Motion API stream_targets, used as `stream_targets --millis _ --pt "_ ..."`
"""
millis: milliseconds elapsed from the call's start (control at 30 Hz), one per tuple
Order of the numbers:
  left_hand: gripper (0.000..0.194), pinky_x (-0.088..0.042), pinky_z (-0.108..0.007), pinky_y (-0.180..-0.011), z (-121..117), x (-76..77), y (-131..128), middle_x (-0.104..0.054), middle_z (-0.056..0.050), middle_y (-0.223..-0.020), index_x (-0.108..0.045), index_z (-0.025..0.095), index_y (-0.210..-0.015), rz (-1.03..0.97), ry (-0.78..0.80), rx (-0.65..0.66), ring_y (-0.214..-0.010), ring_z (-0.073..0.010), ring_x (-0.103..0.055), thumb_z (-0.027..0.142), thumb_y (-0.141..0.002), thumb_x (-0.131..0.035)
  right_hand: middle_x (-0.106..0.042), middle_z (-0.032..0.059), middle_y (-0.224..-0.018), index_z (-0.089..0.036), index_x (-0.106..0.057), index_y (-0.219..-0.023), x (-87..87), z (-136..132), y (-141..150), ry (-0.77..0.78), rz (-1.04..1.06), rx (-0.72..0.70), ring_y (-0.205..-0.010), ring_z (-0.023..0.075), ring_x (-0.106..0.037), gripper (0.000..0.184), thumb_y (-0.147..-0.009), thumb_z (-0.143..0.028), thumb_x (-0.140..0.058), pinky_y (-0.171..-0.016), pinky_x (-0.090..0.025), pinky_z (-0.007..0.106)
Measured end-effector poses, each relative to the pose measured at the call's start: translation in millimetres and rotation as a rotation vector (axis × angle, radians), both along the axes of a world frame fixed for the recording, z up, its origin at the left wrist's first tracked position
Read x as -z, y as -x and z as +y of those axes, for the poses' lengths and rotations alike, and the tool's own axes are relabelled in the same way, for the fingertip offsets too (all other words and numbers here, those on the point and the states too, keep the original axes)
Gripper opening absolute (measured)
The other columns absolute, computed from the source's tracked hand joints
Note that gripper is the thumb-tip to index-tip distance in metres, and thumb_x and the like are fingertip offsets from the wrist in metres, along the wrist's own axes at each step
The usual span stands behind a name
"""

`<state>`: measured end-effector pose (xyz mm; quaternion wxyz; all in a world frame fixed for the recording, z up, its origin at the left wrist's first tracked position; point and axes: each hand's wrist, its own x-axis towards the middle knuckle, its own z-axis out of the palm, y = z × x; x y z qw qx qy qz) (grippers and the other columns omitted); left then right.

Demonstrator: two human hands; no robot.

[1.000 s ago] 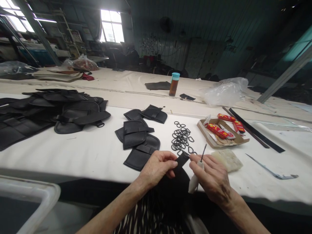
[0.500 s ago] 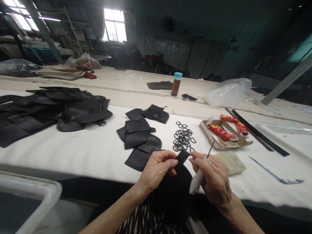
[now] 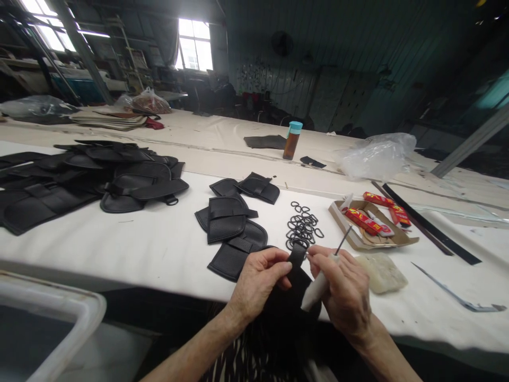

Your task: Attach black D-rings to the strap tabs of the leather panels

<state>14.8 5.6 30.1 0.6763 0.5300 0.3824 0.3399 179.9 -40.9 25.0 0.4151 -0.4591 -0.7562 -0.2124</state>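
My left hand (image 3: 260,278) pinches a short black strap (image 3: 296,258) between thumb and fingers. The strap belongs to a dark piece hanging over the table's front edge, its lower part lost in shadow. A black D-ring appears to sit at the strap's top end, though loose D-rings (image 3: 303,225) right behind blur the outline. Wrapped around the pale handle of an awl (image 3: 317,291) is my right hand (image 3: 345,292); the spike points up and away. Its thumb and forefinger touch the strap's right edge. Black leather pouches (image 3: 226,217) lie left of the rings.
A cardboard box (image 3: 345,233) with red packets stands to the right, behind a yellowish block (image 3: 384,271). A thin metal tool (image 3: 453,292) and dark strips (image 3: 433,225) lie farther right. More black leather pieces (image 3: 139,180) are heaped left. A bottle (image 3: 292,140) stands behind.
The view has shifted slightly. The strap is more upright, and a ring shape now shows at its top. My right fingertips have moved down along its edge; both hands keep their hold.
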Motion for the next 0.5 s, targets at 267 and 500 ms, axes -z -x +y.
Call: stream_targets --millis 267,500 --pt "0.012 -0.042 -0.022 -0.058 5.4 6.8 -1.2 -0.060 0.001 -0.050 -0.064 0.014 -0.079 -0.001 0.042 -0.046 -0.050 -0.0108 -0.053 0.025 -0.074 -0.061 -0.067 0.0070 -0.102 -0.023 -0.048 -0.087 -5.4 10.4 4.7 0.320 0.587 -0.008 -0.092 0.0181 -0.064 0.010 -0.083 -0.017 -0.055 -0.075 -0.052 0.033" --pt "0.014 -0.042 -0.022 -0.058 6.9 11.0 -1.6 -0.060 0.001 -0.051 -0.065 0.014 -0.079 -0.010 0.034 -0.055 -0.050 -0.0111 -0.054 0.026 -0.073 -0.061 -0.068 0.0020 -0.091 -0.023 -0.053 -0.090 -5.3 21.5 9.2 0.576 0.629 0.043 -0.081 0.0158 -0.065 0.005 -0.085 -0.023 -0.052 -0.071 -0.051 0.028"
